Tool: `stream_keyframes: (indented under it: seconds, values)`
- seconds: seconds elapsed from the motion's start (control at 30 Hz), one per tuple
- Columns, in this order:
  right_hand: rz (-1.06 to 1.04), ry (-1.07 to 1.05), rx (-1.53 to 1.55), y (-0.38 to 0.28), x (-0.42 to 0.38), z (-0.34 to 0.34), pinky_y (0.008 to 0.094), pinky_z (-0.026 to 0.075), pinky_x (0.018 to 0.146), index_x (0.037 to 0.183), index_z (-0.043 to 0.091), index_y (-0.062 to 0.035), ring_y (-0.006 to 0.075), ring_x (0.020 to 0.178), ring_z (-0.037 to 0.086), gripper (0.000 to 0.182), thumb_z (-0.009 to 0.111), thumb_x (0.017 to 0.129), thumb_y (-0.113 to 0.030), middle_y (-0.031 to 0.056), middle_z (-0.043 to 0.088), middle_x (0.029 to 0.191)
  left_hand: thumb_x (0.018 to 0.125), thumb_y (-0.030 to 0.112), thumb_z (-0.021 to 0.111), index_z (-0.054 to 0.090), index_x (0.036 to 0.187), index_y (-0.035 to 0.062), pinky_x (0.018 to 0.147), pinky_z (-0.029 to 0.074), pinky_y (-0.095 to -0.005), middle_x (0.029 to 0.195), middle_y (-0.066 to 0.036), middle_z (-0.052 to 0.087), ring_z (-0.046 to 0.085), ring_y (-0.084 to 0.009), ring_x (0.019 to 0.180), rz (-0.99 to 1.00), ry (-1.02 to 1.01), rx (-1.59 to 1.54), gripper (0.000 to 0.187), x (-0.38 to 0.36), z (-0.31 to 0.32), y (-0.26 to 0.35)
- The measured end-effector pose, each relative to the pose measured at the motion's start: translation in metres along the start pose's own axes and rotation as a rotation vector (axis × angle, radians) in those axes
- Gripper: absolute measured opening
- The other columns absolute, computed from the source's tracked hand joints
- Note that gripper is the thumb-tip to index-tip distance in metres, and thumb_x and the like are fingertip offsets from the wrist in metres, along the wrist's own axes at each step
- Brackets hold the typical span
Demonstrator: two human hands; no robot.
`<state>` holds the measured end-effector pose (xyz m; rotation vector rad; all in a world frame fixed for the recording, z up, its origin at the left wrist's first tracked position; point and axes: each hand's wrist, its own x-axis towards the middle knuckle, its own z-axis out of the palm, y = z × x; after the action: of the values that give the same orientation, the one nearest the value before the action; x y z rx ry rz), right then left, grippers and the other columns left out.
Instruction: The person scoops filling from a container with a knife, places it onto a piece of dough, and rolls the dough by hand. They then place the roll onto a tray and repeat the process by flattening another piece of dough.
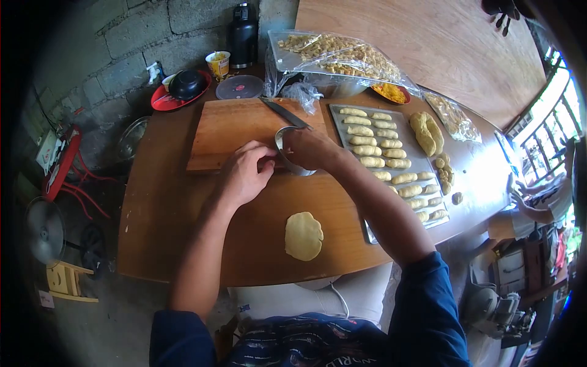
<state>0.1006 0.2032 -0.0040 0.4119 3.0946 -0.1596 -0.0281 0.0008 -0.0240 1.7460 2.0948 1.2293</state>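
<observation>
My left hand (247,173) has bent fingers at the left rim of a small metal bowl (299,169), seemingly gripping it. The bowl sits at the near edge of a wooden cutting board (223,131). My right hand (307,148) reaches down into this bowl, and its fingertips are hidden inside. What the bowl contains does not show. A flat, roundish piece of rolled dough (304,237) lies on the table close to my body. Just beyond the bowl, a knife (284,113) rests across the board's far right corner.
On the right, a metal tray (339,113) carries rows of shaped dough rolls, beside a large dough lump (427,133) and small dough pieces (444,173). Behind stand a plastic-covered tray of chopped filling (342,55), a black bottle (243,37) and a red plate (162,104). Another person's hands (520,199) appear far right.
</observation>
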Motion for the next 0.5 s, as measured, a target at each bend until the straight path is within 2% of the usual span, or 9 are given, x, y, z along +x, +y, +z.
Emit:
stream_keyframes:
  seconds: [0.13, 0.2, 0.27, 0.3, 0.33, 0.4, 0.43, 0.47, 0.5]
  values:
    - [0.009, 0.043, 0.046, 0.005, -0.006, 0.000, 0.0522, 0.064, 0.094, 0.116, 0.084, -0.0068, 0.0393, 0.106, 0.082, 0.024, 0.074, 0.103, -0.025, 0.0202, 0.084, 0.112, 0.104, 0.011, 0.075, 0.082, 0.121, 0.0034, 0.102, 0.063, -0.0474, 0.127, -0.015, 0.079, 0.078, -0.0371, 0.116, 0.072, 0.070, 0.010, 0.021, 0.002, 0.005, -0.009]
    - [0.004, 0.082, 0.049, 0.010, -0.012, -0.002, 0.0511, 0.064, 0.091, 0.117, 0.083, -0.0060, 0.0378, 0.103, 0.083, 0.025, 0.075, 0.103, -0.025, 0.0197, 0.085, 0.110, 0.104, 0.010, 0.075, 0.082, 0.124, 0.0021, 0.104, 0.062, -0.0465, 0.129, -0.015, 0.078, 0.077, -0.0362, 0.119, 0.055, 0.051, 0.014, 0.022, 0.001, 0.001, -0.007]
    - [0.093, 0.058, 0.286, 0.007, -0.029, -0.022, 0.0466, 0.064, 0.089, 0.117, 0.082, -0.0049, 0.0338, 0.099, 0.083, 0.026, 0.080, 0.101, -0.026, 0.0183, 0.085, 0.109, 0.105, 0.008, 0.074, 0.081, 0.126, 0.0009, 0.106, 0.062, -0.0455, 0.131, -0.015, 0.078, 0.076, -0.0354, 0.121, 0.036, 0.032, 0.016, 0.023, 0.001, -0.001, -0.003]
    - [0.100, 0.110, 0.349, 0.005, -0.039, -0.027, 0.0426, 0.064, 0.088, 0.116, 0.082, -0.0046, 0.0284, 0.096, 0.083, 0.027, 0.084, 0.100, -0.026, 0.0156, 0.085, 0.106, 0.105, 0.008, 0.075, 0.081, 0.125, 0.0012, 0.105, 0.062, -0.0454, 0.129, -0.015, 0.078, 0.077, -0.0349, 0.120, 0.048, 0.051, 0.029, 0.022, 0.000, -0.001, -0.003]
    - [0.099, 0.101, 0.349, 0.004, -0.047, -0.032, 0.0426, 0.064, 0.088, 0.116, 0.082, -0.0046, 0.0284, 0.096, 0.083, 0.027, 0.084, 0.100, -0.026, 0.0156, 0.085, 0.106, 0.105, 0.009, 0.075, 0.082, 0.124, 0.0015, 0.104, 0.063, -0.0454, 0.127, -0.015, 0.078, 0.078, -0.0343, 0.118, 0.057, 0.069, 0.041, 0.021, 0.000, 0.000, -0.002]
    - [0.035, 0.149, 0.531, -0.001, -0.063, -0.037, 0.0449, 0.063, 0.081, 0.108, 0.083, -0.0034, 0.0312, 0.086, 0.082, 0.025, 0.086, 0.099, -0.026, 0.0146, 0.085, 0.095, 0.105, 0.009, 0.076, 0.082, 0.122, 0.0017, 0.102, 0.063, -0.0444, 0.124, -0.015, 0.078, 0.079, -0.0329, 0.115, 0.032, 0.055, 0.024, 0.020, 0.001, -0.001, 0.000]
    - [0.024, 0.118, 0.527, -0.006, -0.073, -0.040, 0.0407, 0.063, 0.083, 0.110, 0.082, -0.0040, 0.0253, 0.088, 0.081, 0.025, 0.087, 0.100, -0.027, 0.0119, 0.085, 0.096, 0.105, 0.010, 0.077, 0.082, 0.121, 0.0018, 0.100, 0.064, -0.0434, 0.121, -0.014, 0.079, 0.080, -0.0315, 0.111, 0.012, 0.038, 0.013, 0.019, -0.001, -0.002, 0.002]
    - [0.030, 0.095, 0.542, -0.009, -0.082, -0.037, 0.0407, 0.063, 0.083, 0.110, 0.082, -0.0040, 0.0253, 0.088, 0.081, 0.025, 0.087, 0.100, -0.027, 0.0119, 0.085, 0.096, 0.105, 0.010, 0.077, 0.082, 0.121, 0.0018, 0.100, 0.064, -0.0434, 0.121, -0.014, 0.079, 0.080, -0.0315, 0.111, -0.011, 0.024, 0.004, 0.019, -0.003, -0.003, 0.005]
    - [-0.056, -0.014, 0.561, -0.011, -0.090, -0.035, 0.0397, 0.063, 0.084, 0.114, 0.083, -0.0044, 0.0238, 0.092, 0.082, 0.026, 0.086, 0.103, -0.028, 0.0115, 0.085, 0.100, 0.104, 0.011, 0.078, 0.082, 0.120, 0.0017, 0.097, 0.064, -0.0428, 0.117, -0.014, 0.079, 0.080, -0.0301, 0.109, -0.022, -0.066, 0.014, 0.019, -0.003, -0.007, 0.010]
